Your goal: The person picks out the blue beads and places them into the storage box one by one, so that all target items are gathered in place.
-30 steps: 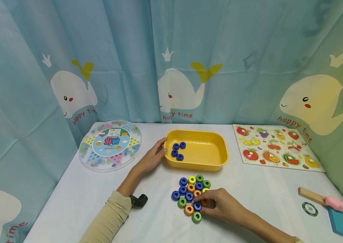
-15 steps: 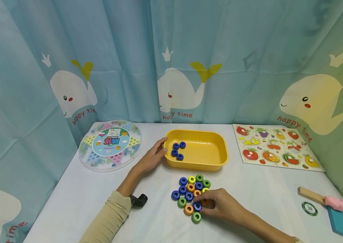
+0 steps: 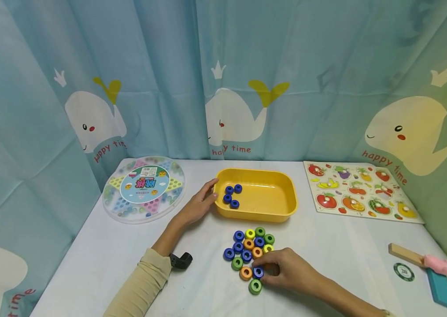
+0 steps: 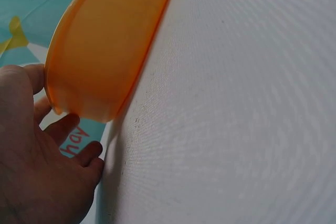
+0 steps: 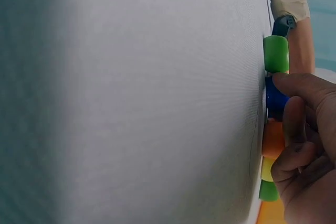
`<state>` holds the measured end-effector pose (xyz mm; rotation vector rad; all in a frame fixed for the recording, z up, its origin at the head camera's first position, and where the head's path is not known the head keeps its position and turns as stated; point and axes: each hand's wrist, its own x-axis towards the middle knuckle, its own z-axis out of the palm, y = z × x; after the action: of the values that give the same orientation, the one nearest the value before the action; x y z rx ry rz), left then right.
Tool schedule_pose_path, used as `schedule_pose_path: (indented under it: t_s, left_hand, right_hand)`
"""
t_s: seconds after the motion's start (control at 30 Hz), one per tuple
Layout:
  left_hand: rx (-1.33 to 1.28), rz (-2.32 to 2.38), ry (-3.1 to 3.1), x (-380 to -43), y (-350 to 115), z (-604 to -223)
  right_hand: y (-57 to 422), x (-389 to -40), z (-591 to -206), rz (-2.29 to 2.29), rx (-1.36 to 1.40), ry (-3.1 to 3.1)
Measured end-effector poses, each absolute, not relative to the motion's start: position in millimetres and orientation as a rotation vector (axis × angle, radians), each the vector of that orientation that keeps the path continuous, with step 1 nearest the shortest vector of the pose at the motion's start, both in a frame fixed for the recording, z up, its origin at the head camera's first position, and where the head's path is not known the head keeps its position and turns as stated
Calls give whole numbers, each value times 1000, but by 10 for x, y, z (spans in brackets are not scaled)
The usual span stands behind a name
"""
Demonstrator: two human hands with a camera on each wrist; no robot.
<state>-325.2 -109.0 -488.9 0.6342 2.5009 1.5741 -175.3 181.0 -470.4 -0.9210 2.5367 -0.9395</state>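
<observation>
My left hand [image 3: 197, 208] holds the left end of a yellow plastic tray [image 3: 256, 217], with fingertips at its rim. In the left wrist view, the curled fingers [image 4: 63, 128] lie against the tray's end wall. Several blue beads [image 3: 234, 204] sit in the tray's left part. My right hand [image 3: 292, 270] pinches a blue bead [image 3: 258, 272] between thumb and forefinger, at the near right of a cluster of ring-shaped beads. A green bead [image 3: 255, 287] stands just nearer, and an orange bead [image 3: 245, 273] is to its left. The hand hides part of the cluster's right side.
A round Chinese checkers box [image 3: 144, 189] lies at the back left and a fruit peg puzzle [image 3: 362, 191] at the back right. A wooden block [image 3: 405, 254], pink figure [image 3: 437, 265], teal block [image 3: 441, 288] and green-white chip [image 3: 404, 272] lie on the right. A whale-print curtain hangs behind.
My right hand has shifted the blue bead slightly toward me, and the near green bead has slid a little the same way. The left hand and tray stay put.
</observation>
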Motion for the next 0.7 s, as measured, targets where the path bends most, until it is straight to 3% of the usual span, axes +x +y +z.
schedule_pose_path:
  t_s: [0.37,0.7]
  left_hand:
    - [635,1577,2484,-3270,-1095,-4886]
    - [643,1611,2478,-3260,-1092,-4891]
  right_hand:
    - [1870,-1934,-4280,-1064,-890,2564]
    - [1881,-2955,-3950,-1238,-713,2655]
